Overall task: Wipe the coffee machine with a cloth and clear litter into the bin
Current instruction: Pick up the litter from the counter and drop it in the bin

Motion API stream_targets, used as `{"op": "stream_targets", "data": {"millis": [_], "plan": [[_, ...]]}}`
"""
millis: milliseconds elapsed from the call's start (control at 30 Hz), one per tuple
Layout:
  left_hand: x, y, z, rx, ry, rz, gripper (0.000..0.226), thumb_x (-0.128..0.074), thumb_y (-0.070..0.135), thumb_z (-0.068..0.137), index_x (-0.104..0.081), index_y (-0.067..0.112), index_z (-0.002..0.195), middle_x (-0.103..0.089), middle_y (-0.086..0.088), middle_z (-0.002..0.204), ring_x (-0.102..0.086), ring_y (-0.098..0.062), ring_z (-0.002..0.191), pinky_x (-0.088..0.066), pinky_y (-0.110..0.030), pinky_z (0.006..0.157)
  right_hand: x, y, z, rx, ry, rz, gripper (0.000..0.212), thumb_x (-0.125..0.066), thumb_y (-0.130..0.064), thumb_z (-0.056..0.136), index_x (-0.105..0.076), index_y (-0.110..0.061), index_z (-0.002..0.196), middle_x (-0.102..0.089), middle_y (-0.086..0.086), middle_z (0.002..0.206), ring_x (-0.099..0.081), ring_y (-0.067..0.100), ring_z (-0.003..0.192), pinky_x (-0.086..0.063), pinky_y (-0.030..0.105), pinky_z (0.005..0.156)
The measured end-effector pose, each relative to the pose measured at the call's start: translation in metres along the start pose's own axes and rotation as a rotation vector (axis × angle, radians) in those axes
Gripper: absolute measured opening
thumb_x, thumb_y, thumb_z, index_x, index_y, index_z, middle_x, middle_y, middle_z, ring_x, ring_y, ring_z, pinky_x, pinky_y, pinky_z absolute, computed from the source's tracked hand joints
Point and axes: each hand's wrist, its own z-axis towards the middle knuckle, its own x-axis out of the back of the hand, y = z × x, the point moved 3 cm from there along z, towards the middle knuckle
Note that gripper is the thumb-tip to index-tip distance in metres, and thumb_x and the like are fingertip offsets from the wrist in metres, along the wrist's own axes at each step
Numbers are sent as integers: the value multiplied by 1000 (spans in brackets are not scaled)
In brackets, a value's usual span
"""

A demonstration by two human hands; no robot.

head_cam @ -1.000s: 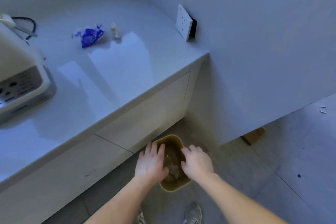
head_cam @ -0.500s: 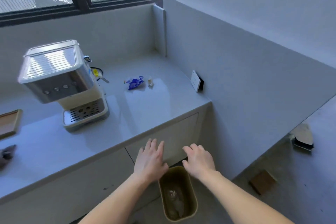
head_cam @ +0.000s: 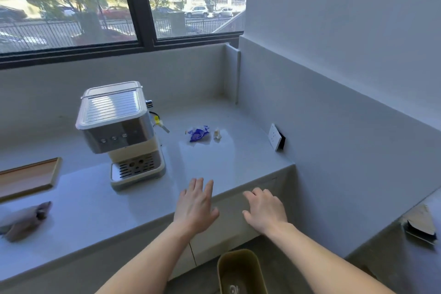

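Two bare hands hang empty over the front edge of a grey countertop (head_cam: 238, 157), the left hand (head_cam: 194, 207) with fingers spread flat, the right hand (head_cam: 265, 210) loosely curled, well apart and gripping nothing. Litter remains on the counter beyond them: a crumpled blue wrapper (head_cam: 198, 133) and, just beside it, a small pale scrap (head_cam: 217, 134), both near the wall socket (head_cam: 274, 136). A coffee machine (head_cam: 119, 131) stands to the left, and a grey cloth (head_cam: 23, 222) lies bunched near the counter's left edge, far from either hand. An olive bin (head_cam: 241, 270) sits on the floor below the hands, something pale already inside. Risk lies in the carry: the light scrap could slip from a pinch or be left behind, and a careless drop could miss the bin's narrow mouth.
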Motion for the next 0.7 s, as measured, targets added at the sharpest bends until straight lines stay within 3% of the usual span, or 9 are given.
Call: {"op": "stream_targets", "data": {"millis": [233, 433, 700], "plan": [[17, -48, 55, -45, 7, 1, 74, -49, 49, 87, -22, 20, 149, -30, -12, 153, -24, -31, 143, -33, -46, 109, 21, -35, 61, -63, -22, -28, 38, -50, -37, 90, -52, -24, 125, -59, 1, 115, -54, 25, 105, -49, 39, 84], [27, -73, 99, -83, -17, 17, 71, -49, 46, 90, -21, 20, 149, -27, -10, 154, -22, -30, 144, -33, -47, 107, 28, -49, 96, -131, -48, -7, 38, -51, -34, 90, -52, -23, 126, -58, 2, 117, -54, 26, 105, -50, 40, 83], [28, -78, 137, 42, -13, -9, 68, -49, 43, 89, -25, 20, 148, -34, -9, 148, -29, -29, 138, -37, -43, 101, 27, -29, 148, -96, -122, 51, 36, -46, -29, 91, -51, -20, 126, -55, 4, 120, -50, 27, 112, -51, 40, 81]]}}
